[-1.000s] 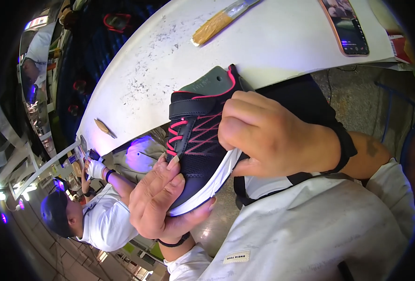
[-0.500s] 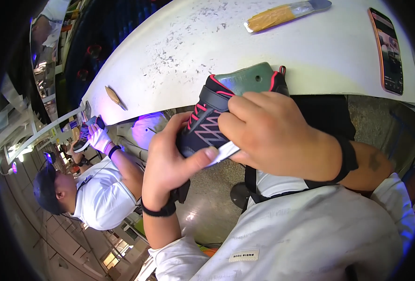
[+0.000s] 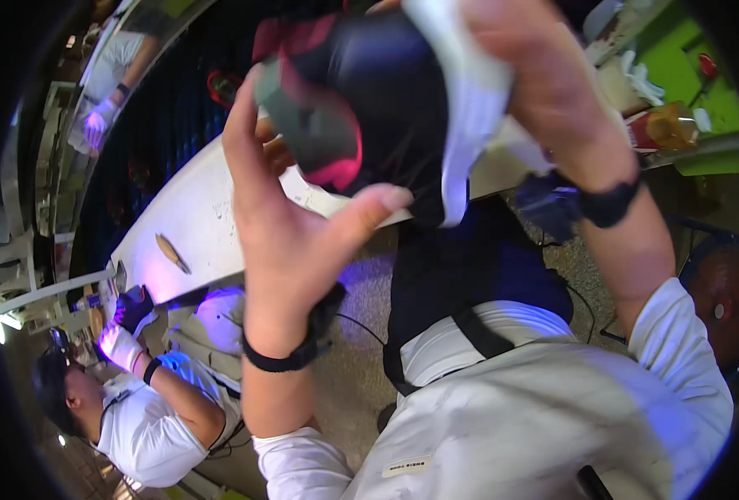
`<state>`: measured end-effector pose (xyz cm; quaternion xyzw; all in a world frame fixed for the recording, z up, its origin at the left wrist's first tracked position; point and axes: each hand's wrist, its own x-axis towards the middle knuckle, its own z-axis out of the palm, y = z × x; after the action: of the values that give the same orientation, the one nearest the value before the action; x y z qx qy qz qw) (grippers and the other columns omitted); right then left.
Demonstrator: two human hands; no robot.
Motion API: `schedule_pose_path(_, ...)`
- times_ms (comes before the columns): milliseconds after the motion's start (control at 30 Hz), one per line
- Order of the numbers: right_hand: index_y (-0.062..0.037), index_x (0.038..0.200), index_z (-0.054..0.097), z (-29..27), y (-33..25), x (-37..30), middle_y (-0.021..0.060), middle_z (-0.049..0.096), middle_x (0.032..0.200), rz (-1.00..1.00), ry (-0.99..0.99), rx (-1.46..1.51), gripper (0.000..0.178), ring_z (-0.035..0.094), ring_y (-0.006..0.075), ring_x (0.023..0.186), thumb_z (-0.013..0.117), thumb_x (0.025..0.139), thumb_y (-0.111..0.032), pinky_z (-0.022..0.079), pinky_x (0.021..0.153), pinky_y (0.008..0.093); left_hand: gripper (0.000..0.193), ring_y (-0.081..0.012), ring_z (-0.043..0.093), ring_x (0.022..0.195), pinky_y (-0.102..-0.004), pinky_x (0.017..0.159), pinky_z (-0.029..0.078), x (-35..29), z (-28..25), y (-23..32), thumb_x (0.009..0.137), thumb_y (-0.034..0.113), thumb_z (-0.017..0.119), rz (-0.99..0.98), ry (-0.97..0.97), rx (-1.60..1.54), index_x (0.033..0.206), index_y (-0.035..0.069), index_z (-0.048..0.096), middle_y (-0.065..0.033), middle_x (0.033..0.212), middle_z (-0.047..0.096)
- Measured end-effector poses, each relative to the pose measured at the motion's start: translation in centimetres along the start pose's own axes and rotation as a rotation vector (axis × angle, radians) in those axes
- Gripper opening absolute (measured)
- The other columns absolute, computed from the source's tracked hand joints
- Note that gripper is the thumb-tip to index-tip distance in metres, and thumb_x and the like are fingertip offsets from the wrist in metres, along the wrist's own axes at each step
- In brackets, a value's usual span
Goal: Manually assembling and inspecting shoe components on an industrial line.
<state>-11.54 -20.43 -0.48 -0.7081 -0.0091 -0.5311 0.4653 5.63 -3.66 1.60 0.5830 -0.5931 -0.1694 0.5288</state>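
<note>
A black shoe (image 3: pixel 394 96) with red trim and a white sole is raised in front of me, tilted and blurred by motion. A green shoe last (image 3: pixel 307 125) shows in its opening. My left hand (image 3: pixel 282 242) is closed around the shoe's collar end, its thumb lying along the near side and its fingers behind the last. On the sole side my right hand (image 3: pixel 536 75) grips the shoe, with its fingers mostly hidden and smeared.
Beyond the shoe runs a white table (image 3: pixel 211 196), with a small pointed brown tool (image 3: pixel 172 253) on it. A co-worker (image 3: pixel 148 417) at the left handles a dark shoe (image 3: pixel 133 307). On the right are an amber bottle (image 3: pixel 672 125), a white glove (image 3: pixel 640 81) and a round reddish stool (image 3: pixel 719 292).
Both hands have lifted the shoe up and turned it, so its opening now faces left. My view has shifted right, bringing in the green surface. The phone and tape-wrapped tool are out of sight.
</note>
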Motion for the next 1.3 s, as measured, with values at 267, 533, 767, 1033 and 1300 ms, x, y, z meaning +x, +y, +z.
schedule_pose_path(267,-0.0082,0.146,0.043,5.4,-3.2,1.4,0.0165,0.053,0.13,0.271,-0.34,-0.138,0.092,0.054,0.0296,0.123,0.084,0.07,-0.041,0.044,0.102,0.0391,0.068,-0.0136,0.066,0.079,-0.0294,0.072,0.055,2.0,-3.6,4.5,0.053,0.021,0.098,-0.327,-0.264,0.435,0.107,-0.004,0.063,-0.007,0.087,0.07)
schedule_pose_path(533,-0.0067,0.116,0.053,8.2,-2.4,2.2,0.0115,0.057,0.108,0.375,-0.447,-0.016,0.054,0.058,0.0238,0.099,0.077,0.068,-0.015,0.048,0.083,0.0339,0.062,-0.0111,0.063,0.085,-0.0278,0.082,0.052,-0.2,-6.5,-0.2,0.054,0.013,0.094,-0.243,-0.226,0.099,0.107,-0.005,0.065,-0.0043,0.092,0.07)
schedule_pose_path(767,-0.0101,0.126,0.047,9.4,1.8,-2.2,0.0028,0.055,0.105,0.526,0.279,0.964,0.058,0.054,0.0122,0.1,0.065,0.071,-0.003,0.046,0.091,0.0296,0.077,-0.0156,0.066,0.099,-0.0318,0.092,0.053,-5.9,-9.1,-6.1,0.062,0.022,0.094,-0.406,-0.081,-0.254,0.124,-0.007,0.059,-0.0086,0.11,0.07)
schedule_pose_path(1033,-0.0085,0.136,0.035,11.6,-1.8,-0.5,0.0076,0.044,0.12,0.419,-0.22,0.394,0.076,0.045,0.0148,0.113,0.065,0.066,-0.006,0.037,0.101,0.0285,0.069,-0.015,0.069,0.088,-0.0302,0.083,0.055,-5.4,-7.9,-1.2,0.058,0.025,0.095,-0.259,-0.175,0.174,0.112,-0.002,0.062,-0.0076,0.097,0.072)
schedule_pose_path(1300,-0.0095,0.139,0.035,6.0,-3.6,1.0,0.0084,0.051,0.106,0.373,-0.343,0.266,0.079,0.054,0.0191,0.098,0.065,0.066,-0.006,0.045,0.09,0.0313,0.06,-0.0363,0.068,0.062,-0.0404,0.06,0.055,2.1,-4.1,4.0,0.055,0.038,0.092,0.045,-0.34,0.578,0.088,-0.004,0.063,-0.0185,0.065,0.064)
